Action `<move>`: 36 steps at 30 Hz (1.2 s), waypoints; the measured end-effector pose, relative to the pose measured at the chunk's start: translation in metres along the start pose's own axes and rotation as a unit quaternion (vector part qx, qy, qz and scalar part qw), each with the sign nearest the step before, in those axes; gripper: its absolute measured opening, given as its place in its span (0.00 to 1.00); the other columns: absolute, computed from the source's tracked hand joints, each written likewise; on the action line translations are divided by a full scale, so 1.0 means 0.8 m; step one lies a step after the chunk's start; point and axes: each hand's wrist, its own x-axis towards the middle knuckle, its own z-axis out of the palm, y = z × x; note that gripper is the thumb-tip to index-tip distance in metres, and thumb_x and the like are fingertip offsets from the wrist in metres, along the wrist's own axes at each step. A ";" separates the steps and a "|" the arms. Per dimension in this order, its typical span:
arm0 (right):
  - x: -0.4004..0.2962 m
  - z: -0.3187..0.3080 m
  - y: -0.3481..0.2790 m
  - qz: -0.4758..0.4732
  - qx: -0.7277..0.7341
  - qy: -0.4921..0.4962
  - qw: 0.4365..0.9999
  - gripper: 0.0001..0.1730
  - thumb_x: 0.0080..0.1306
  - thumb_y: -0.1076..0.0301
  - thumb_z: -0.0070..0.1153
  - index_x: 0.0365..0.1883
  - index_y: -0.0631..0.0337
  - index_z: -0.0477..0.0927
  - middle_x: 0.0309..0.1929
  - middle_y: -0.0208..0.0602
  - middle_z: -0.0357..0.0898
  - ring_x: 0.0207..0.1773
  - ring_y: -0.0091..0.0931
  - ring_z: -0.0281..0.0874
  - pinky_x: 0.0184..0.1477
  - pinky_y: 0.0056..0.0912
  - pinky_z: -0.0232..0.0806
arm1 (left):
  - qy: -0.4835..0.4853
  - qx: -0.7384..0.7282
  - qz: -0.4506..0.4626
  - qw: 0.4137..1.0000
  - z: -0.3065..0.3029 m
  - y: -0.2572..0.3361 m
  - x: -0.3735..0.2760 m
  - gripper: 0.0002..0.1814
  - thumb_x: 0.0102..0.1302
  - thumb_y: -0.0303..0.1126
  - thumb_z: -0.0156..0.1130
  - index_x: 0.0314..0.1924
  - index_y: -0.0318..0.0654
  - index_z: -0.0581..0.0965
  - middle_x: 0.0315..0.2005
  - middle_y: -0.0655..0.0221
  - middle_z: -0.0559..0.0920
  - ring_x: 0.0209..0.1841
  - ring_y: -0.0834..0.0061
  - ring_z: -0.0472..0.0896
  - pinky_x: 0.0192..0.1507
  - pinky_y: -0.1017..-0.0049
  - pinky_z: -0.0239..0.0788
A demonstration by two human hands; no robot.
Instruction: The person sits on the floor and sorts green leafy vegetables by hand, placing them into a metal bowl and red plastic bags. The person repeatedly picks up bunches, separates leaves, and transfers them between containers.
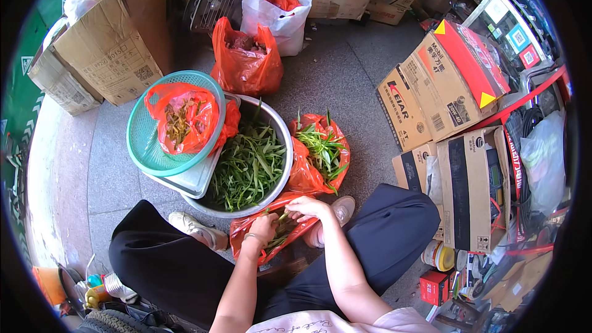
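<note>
My left hand (262, 228) and my right hand (303, 208) meet over an open red plastic bag (296, 239) between my shoes. Both are closed around green stems (283, 217), with more stems lying in the bag below. Just beyond stands a wide metal basin (287, 148) full of long green leaves (247, 162). To its right, another red bag (307, 171) holds leafy sprigs (323, 145). A teal plastic colander (134, 134) rests on a flat silver tray-like surface (196, 180) over the basin's left side; inside is a red bag (210, 115) with brownish plant pieces (180, 125).
A red bag (259, 71) and a white bag (277, 23) stand past the basin. Cardboard boxes stand at the upper left (106, 51) and right (416, 97). An open carton (462, 189) is near my right knee. A tyre (106, 321) lies at the lower left.
</note>
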 end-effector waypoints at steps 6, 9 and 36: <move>0.014 0.005 0.008 0.006 -0.043 0.021 0.999 0.21 0.65 0.49 0.42 0.42 0.56 0.74 0.39 0.34 0.75 0.40 0.26 0.71 0.42 0.33 0.68 | -0.013 0.060 -0.040 0.997 -0.044 0.039 -0.022 0.08 0.54 0.27 0.53 0.36 0.35 0.71 0.27 0.50 0.78 0.34 0.51 0.76 0.36 0.58 0.67; 0.024 0.011 0.014 0.006 -0.104 0.008 0.994 0.18 0.65 0.53 0.41 0.41 0.56 0.75 0.37 0.32 0.75 0.37 0.25 0.71 0.39 0.30 0.68 | 0.008 0.030 -0.018 0.999 -0.074 0.056 -0.039 0.08 0.55 0.28 0.54 0.36 0.35 0.71 0.26 0.49 0.77 0.33 0.50 0.76 0.35 0.57 0.66; 0.074 0.076 0.097 0.052 -0.165 0.052 0.984 0.19 0.61 0.52 0.48 0.41 0.56 0.77 0.36 0.32 0.77 0.34 0.25 0.71 0.37 0.29 0.67 | 0.436 -0.334 0.006 0.835 -0.104 0.083 -0.095 0.04 0.61 0.17 0.49 0.37 0.29 0.70 0.29 0.70 0.73 0.33 0.83 0.71 0.38 0.84 0.65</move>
